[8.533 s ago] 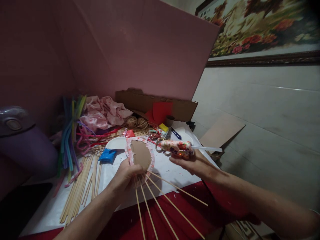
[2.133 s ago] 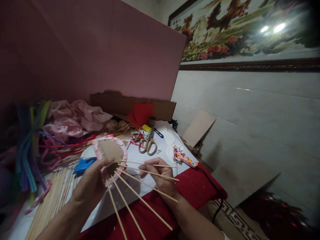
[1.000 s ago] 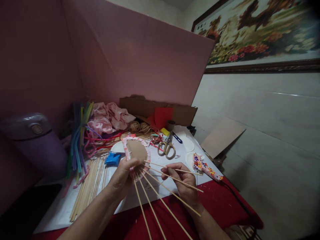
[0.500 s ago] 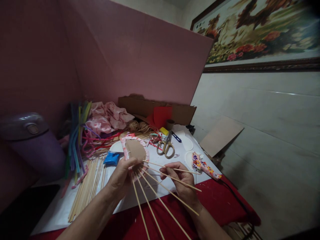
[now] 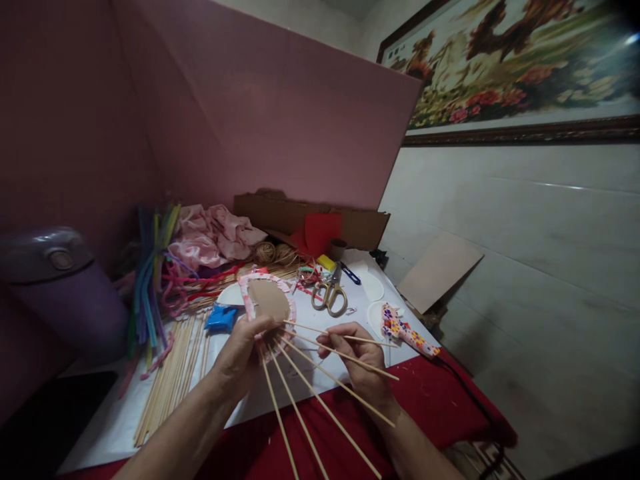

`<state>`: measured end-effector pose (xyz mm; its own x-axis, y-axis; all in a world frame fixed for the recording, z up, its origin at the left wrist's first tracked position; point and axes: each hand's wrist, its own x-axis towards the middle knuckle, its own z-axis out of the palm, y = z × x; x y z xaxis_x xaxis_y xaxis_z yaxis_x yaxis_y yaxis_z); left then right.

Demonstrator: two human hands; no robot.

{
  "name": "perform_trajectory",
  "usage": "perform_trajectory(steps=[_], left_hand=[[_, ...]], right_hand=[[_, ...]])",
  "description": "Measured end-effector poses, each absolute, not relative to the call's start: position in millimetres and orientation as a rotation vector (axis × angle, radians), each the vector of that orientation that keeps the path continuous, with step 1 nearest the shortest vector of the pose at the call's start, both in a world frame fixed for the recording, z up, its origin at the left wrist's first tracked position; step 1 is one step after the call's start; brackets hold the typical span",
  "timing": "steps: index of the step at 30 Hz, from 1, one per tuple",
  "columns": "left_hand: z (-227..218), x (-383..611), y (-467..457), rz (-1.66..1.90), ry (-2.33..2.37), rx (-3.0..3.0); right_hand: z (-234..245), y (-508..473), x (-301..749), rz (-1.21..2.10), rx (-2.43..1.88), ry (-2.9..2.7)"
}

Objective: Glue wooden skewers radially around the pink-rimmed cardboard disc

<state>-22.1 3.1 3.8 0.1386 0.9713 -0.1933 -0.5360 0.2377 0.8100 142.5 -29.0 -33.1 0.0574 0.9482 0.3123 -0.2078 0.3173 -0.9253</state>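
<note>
My left hand [image 5: 240, 353] grips a brown cardboard half-disc [image 5: 269, 300] edged in pink patterned paper, thumb pressed at its lower edge. Several thin wooden skewers [image 5: 320, 408] fan out from that edge toward me. My right hand [image 5: 356, 360] is closed in a pinch on the upper skewers [image 5: 350, 339], close to where they meet the cardboard. A flower-patterned glue gun [image 5: 407, 333] lies on the white sheet just right of my right hand, untouched.
Gold-handled scissors [image 5: 329, 295] lie behind the hands. A pile of loose skewers [image 5: 170, 373] lies left, beside coloured straws [image 5: 150, 280] and pink cloth [image 5: 210, 233]. A cardboard box [image 5: 310, 217], twine balls [image 5: 274, 252], a blue packet [image 5: 220, 317] and a purple bin [image 5: 55, 287] surround the table.
At the start my right hand held the glue gun at the cardboard; it has since laid it down at the right and pinched the skewers. Over the last second only the view shifted slightly.
</note>
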Motion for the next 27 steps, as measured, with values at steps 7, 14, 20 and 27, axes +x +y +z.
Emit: perform_trajectory(steps=[7, 14, 20, 27], left_hand=[[4.7, -22.9, 2.8, 1.22, 0.83, 0.652], [6.5, -22.8, 1.2, 1.205, 0.87, 0.62], [7.1, -23.1, 0.5, 1.199, 0.84, 0.593], [7.2, -21.1, 1.7, 1.236, 0.849, 0.634]], right_hand=[[-34.4, -26.2, 141.0, 1.048, -0.796, -1.149], [-35.8, -26.6, 142.0, 1.043, -0.807, -1.162], [-35.1, -26.0, 141.3, 1.051, -0.808, -1.15], [-32.4, -26.8, 140.8, 1.057, -0.805, -1.144]])
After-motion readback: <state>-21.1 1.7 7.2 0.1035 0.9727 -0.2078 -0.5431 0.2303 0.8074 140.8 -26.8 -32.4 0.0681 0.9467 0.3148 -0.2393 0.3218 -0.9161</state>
